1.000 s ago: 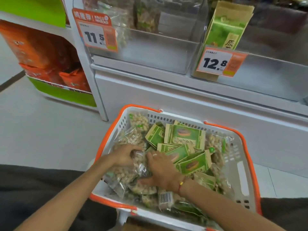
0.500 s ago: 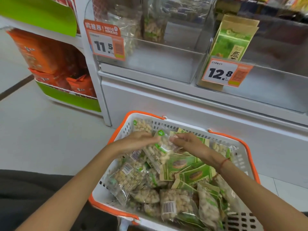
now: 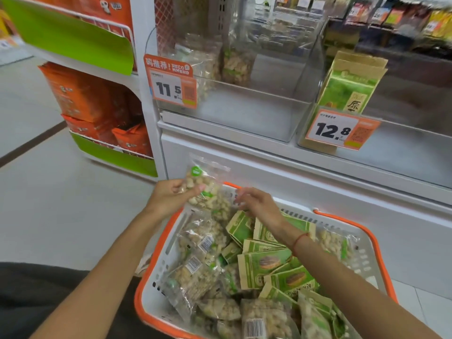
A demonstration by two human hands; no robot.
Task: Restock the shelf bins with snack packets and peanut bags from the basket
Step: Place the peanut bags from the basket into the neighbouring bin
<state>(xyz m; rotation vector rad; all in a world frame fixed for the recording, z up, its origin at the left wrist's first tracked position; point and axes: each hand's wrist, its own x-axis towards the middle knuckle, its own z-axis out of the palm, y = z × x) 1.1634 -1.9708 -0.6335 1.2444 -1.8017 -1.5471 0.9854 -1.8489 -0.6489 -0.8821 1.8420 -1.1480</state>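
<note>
Clear peanut bag (image 3: 208,187) pinched between left hand's (image 3: 168,199) thumb and curled fingers above the basket (image 3: 156,263); right hand (image 3: 259,204) beside it, fingers loosely spread; two bags (image 3: 220,62) in the bin (image 3: 244,108).

White basket (image 3: 156,270) with orange rim; green-and-tan snack packets (image 3: 266,264); orange price tags (image 3: 171,81).

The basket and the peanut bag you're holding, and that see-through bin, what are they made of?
Basket: looks like hard white plastic with an orange rim, with moulded slots in the walls.
Peanut bag, gripped by the left hand: thin clear plastic film, glossy and crinkled; the peanuts show through.
Bin: probably clear rigid plastic, maybe acrylic; you see through it and it reflects light.
</note>
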